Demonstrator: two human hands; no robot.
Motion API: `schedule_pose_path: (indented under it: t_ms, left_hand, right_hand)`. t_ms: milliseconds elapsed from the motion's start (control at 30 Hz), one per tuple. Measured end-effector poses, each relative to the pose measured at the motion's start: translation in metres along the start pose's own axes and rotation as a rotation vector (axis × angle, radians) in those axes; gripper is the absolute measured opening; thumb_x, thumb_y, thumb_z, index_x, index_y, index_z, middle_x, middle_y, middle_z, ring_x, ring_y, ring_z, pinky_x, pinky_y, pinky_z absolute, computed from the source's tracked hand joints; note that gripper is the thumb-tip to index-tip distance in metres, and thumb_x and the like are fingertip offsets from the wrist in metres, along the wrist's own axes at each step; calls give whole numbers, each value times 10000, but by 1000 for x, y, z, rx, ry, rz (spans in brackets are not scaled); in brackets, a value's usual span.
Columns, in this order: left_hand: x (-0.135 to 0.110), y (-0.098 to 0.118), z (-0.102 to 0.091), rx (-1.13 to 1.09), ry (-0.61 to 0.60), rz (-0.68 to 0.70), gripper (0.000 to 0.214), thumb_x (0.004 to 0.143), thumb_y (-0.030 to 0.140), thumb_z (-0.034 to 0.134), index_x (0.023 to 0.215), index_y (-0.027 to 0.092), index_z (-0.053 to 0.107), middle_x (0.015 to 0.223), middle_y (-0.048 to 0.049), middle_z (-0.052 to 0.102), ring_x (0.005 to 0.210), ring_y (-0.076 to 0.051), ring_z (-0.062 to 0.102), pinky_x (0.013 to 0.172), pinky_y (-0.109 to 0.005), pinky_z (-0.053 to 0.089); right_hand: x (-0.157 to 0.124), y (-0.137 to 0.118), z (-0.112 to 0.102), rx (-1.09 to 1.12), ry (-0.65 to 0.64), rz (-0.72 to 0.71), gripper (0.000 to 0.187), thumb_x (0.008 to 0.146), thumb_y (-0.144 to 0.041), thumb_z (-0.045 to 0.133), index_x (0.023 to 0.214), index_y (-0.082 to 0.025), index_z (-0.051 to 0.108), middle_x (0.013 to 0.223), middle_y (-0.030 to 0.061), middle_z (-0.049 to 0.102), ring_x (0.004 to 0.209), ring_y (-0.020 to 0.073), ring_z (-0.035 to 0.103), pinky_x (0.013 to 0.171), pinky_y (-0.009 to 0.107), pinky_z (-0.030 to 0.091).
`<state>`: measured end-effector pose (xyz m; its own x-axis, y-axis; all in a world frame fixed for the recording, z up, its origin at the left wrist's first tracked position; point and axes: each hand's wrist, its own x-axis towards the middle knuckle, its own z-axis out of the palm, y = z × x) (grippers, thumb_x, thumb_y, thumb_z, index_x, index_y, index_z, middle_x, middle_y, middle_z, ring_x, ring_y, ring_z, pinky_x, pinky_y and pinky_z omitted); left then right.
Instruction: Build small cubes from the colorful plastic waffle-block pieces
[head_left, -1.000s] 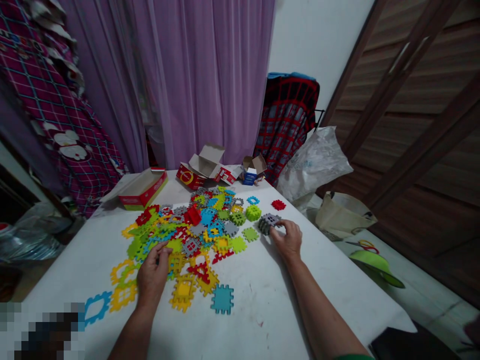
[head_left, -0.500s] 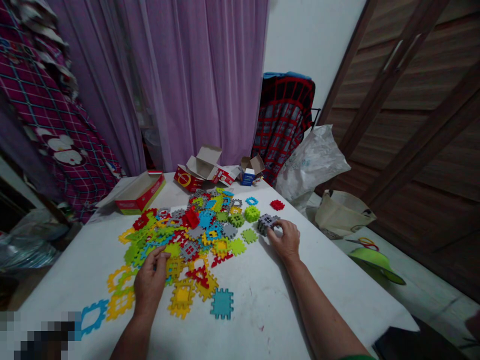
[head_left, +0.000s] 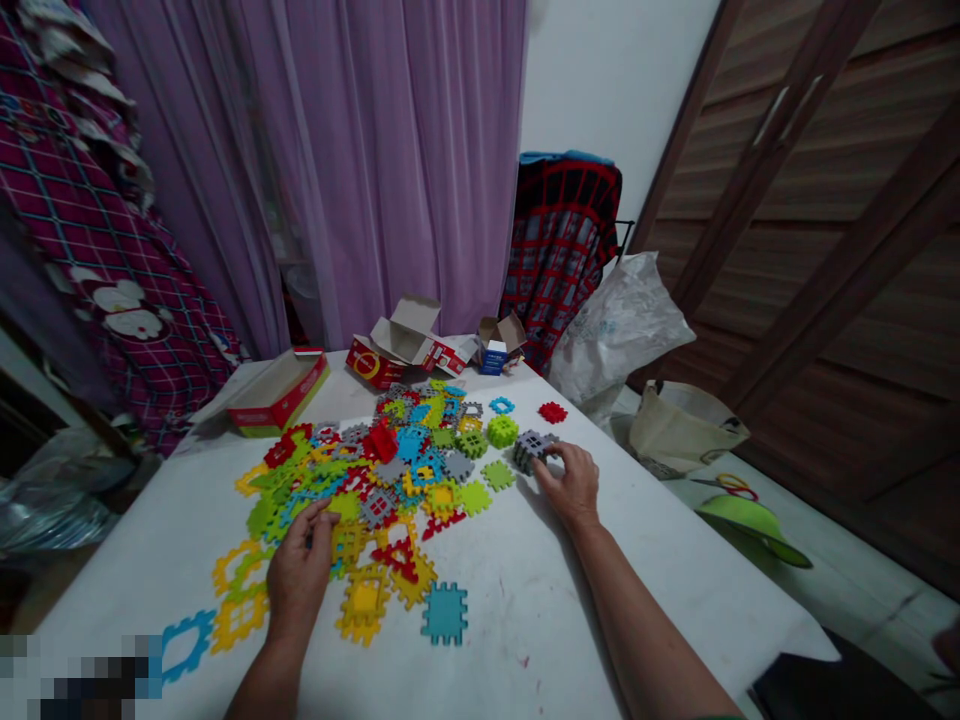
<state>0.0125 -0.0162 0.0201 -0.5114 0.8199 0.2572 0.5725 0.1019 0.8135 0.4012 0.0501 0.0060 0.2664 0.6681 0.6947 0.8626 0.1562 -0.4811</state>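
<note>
A pile of toothed plastic building tiles (head_left: 411,443) in several colours covers the middle of the white table. My left hand (head_left: 300,575) is at its near left edge, fingers curled and thumb against the fingertips, by a lime tile (head_left: 346,505) and a yellow window tile (head_left: 347,543). Whether anything is between those fingertips I cannot make out. Right of the pile, my right hand (head_left: 571,485) has thumb and fingers on the near right side of a grey block of toothed tiles (head_left: 531,448). This block rests on the table. A lime toothed block (head_left: 502,431) stands just beyond it.
Opened boxes stand at the back: a red-and-green tray box (head_left: 281,393), a red box (head_left: 375,362) and a blue box (head_left: 495,358). A red tile (head_left: 553,411) lies far right. A teal tile (head_left: 445,613) lies near me. A plastic bag (head_left: 622,320) hangs beside the right edge.
The whole view has shifted slightly. Both hands stay in nearly the same places, and the grey block is still under my right fingers.
</note>
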Motion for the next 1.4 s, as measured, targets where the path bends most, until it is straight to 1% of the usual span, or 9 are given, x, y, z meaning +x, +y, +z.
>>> schedule_pose_path:
  t_ms: [133,200,333,467,567,767,867,1200,1400]
  left_hand:
    - [0,-3,0,22,0,12,420,805,511,455,1043,246,677,887,-29,769,830,-205,707,684,-283,523]
    - [1,-4,-1,22,-2,18,419,810,516,454,1042,250,679,888,-29,771,826,-207,710,663,-281,520]
    - [1,-4,0,-2,7,33,411,806,513,458,1029,251,682,877,-28,770,832,-208,711,667,-279,524]
    - [1,-3,1,-21,5,18,407,814,500,453,1044,248,676,873,-27,766,812,-200,704,685,-278,528]
    - [-1,-2,2,-41,6,10,404,818,500,454,1045,248,674,882,-32,765,827,-203,704,698,-281,529]
    - [-4,1,2,-67,-2,-9,379,823,461,445,1027,239,675,885,-44,768,826,-205,710,689,-281,525]
    - [-5,3,1,-67,-5,-14,358,833,444,442,1024,245,671,890,-38,769,828,-200,709,693,-278,520]
    - [-7,1,2,-134,11,-17,343,859,403,431,1039,235,670,890,-41,766,835,-196,709,709,-288,528]
    - [-6,1,2,-161,15,-19,312,866,370,442,1029,232,670,892,-41,764,845,-189,709,748,-294,533]
  right_hand:
    - [-7,-4,-9,39,28,77,194,793,-382,529,852,-221,619,904,73,679,917,245,583,821,367,411]
    - [-13,-7,-12,85,12,142,196,787,-372,489,810,-219,610,837,66,672,831,228,594,767,348,435]
    - [-31,-21,-14,166,-156,224,187,759,-359,465,762,-229,600,697,11,640,600,166,549,606,284,428]
    - [-46,-45,-14,163,-324,123,160,760,-315,462,740,-235,600,679,-3,635,601,153,564,605,265,423]
    - [-52,-55,-15,156,-399,43,166,766,-298,460,749,-235,613,721,6,659,636,155,586,633,264,436]
    - [-54,-61,-10,160,-434,7,191,780,-329,467,774,-236,634,743,17,675,654,167,604,629,270,447]
    - [-54,-72,-3,184,-432,-63,192,785,-322,467,772,-236,637,740,23,673,673,171,603,629,271,442]
    - [-34,-151,41,194,-470,-357,179,853,-274,525,898,-224,690,913,70,688,888,218,588,805,323,428]
    - [-34,-188,43,83,-685,-422,138,851,-308,608,900,-241,718,897,44,677,886,210,576,780,314,394]
